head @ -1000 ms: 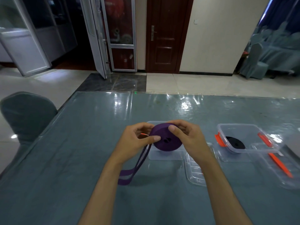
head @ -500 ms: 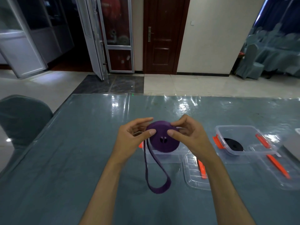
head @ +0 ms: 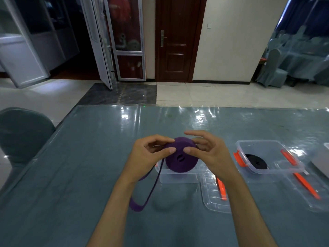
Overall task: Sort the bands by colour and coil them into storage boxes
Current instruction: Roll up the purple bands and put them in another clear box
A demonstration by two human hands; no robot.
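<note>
Hands [head: 179,154] pinch purple coil [head: 180,158], tail [head: 151,189] apparently looped.

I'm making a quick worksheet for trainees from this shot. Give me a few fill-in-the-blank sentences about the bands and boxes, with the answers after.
1. Both hands, left hand and right hand, hold a coil coloured ____.
2. The right box holds a coiled band coloured ____.
3. The clips on that box are ____.
4. A loose loop of the held band hangs below the ____ hand.

Answers: purple; black; orange; left
</note>
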